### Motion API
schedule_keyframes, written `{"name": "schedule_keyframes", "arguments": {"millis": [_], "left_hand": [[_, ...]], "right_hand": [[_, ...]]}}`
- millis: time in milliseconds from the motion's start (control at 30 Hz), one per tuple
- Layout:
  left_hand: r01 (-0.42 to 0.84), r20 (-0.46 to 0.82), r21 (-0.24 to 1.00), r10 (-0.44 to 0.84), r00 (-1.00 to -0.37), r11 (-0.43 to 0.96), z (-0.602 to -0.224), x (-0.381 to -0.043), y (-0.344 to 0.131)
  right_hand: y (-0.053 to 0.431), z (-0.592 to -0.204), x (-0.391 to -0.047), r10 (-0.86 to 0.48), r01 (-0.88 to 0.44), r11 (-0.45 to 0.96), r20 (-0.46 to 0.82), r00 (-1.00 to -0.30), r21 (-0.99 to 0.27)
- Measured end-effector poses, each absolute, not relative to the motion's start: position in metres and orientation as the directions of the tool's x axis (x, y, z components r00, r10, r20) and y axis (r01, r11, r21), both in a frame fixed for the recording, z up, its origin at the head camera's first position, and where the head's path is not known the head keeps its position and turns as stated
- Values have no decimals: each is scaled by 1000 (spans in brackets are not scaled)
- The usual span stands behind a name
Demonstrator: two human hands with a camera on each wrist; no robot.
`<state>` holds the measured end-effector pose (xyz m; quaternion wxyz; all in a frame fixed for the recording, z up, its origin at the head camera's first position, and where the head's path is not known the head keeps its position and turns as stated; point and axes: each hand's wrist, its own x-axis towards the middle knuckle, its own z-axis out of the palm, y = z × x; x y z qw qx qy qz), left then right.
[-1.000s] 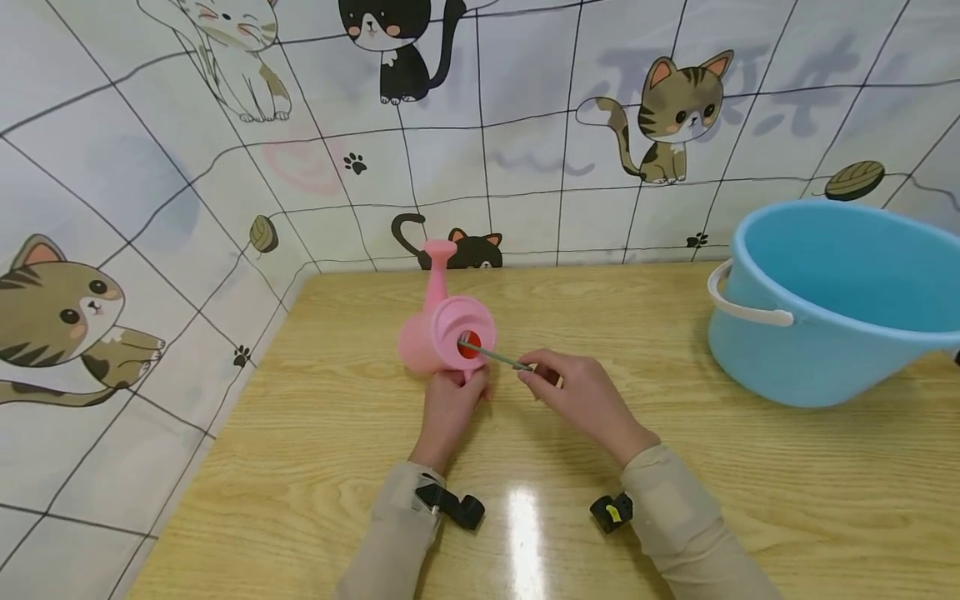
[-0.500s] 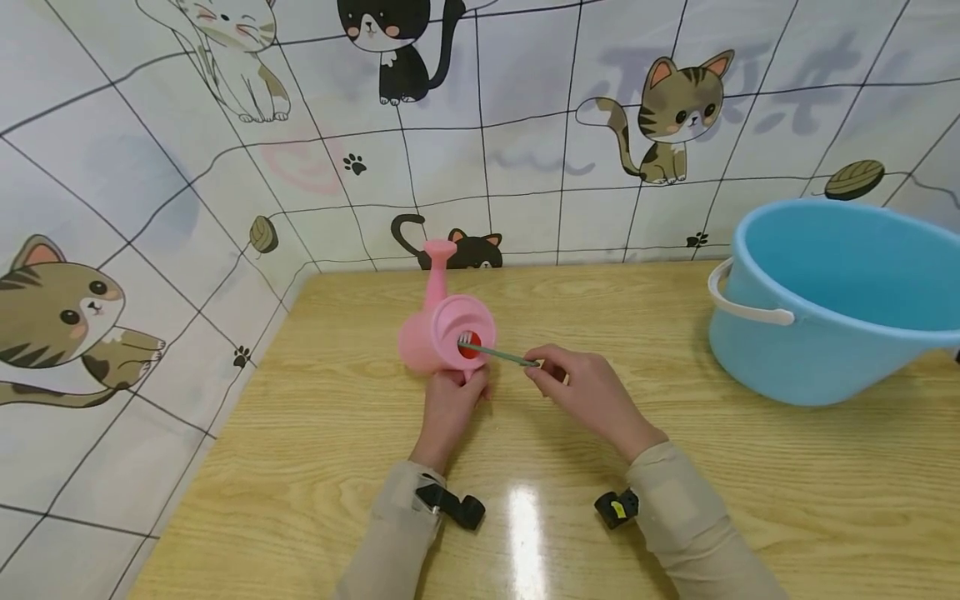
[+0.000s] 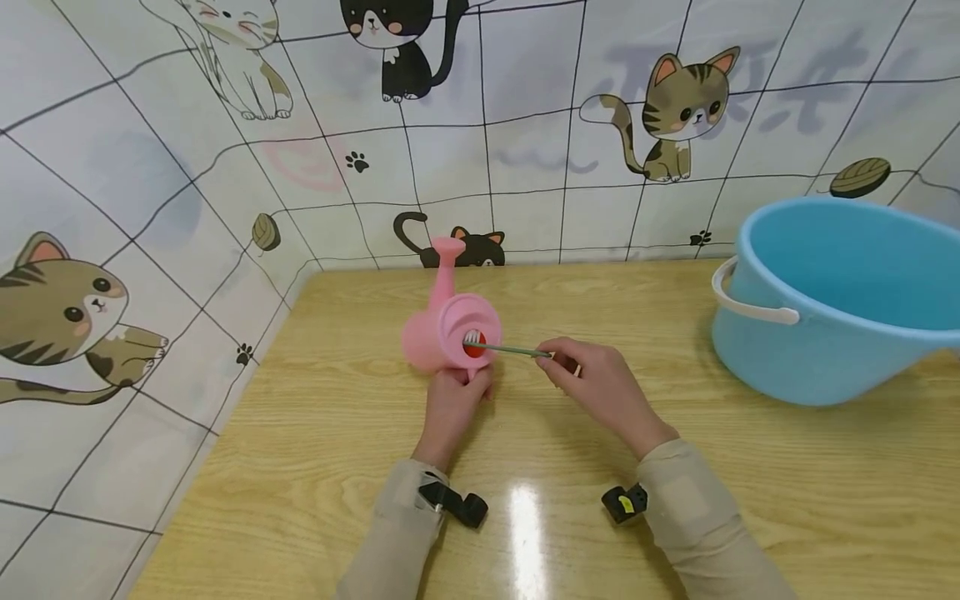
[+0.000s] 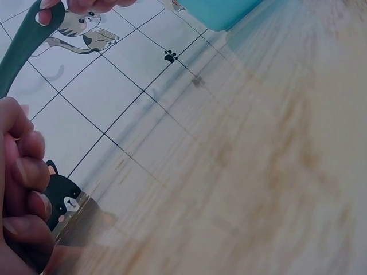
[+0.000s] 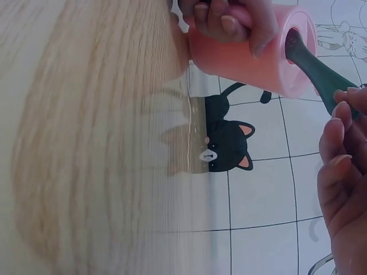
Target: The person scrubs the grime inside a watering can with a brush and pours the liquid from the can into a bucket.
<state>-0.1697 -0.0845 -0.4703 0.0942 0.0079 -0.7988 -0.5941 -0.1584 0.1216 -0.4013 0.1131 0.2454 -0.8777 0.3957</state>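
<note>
A pink watering can (image 3: 426, 340) stands on the wooden table, its spout pointing to the back and its round mouth facing me. My left hand (image 3: 450, 408) grips its handle at the near side; curled fingers show in the left wrist view. A green toothbrush (image 3: 513, 350) reaches into the can's mouth, white bristles visible against something red inside. My right hand (image 3: 603, 387) pinches the tail of the toothbrush handle between thumb and fingertips. In the right wrist view the green handle (image 5: 318, 71) slants out of the can; its far tip is hidden inside.
A big light-blue bucket (image 3: 780, 354) with a white handle (image 3: 753, 311) stands on the table (image 3: 315, 467) at the right. Behind and to the left rises a white wall covering (image 3: 525, 158) printed with cartoon cats.
My right hand has shifted right and slightly up, drawing the toothbrush a little outward, so more of its bristles show at the mouth. My left hand keeps its grip on the can.
</note>
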Motion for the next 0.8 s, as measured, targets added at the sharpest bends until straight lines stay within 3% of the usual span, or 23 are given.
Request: {"name": "schedule_keyframes", "arguments": {"millis": [633,800], "left_hand": [[93,160,947,-201,-966,306,-465,-173,-83],[87,153,951,-208,-966,298,-466,-172,-82]], "right_hand": [[114,-408,-158,-367,-435,481,276,-888,-761],[112,-411,-158,-410,-504,519,316,-856,-690]]}}
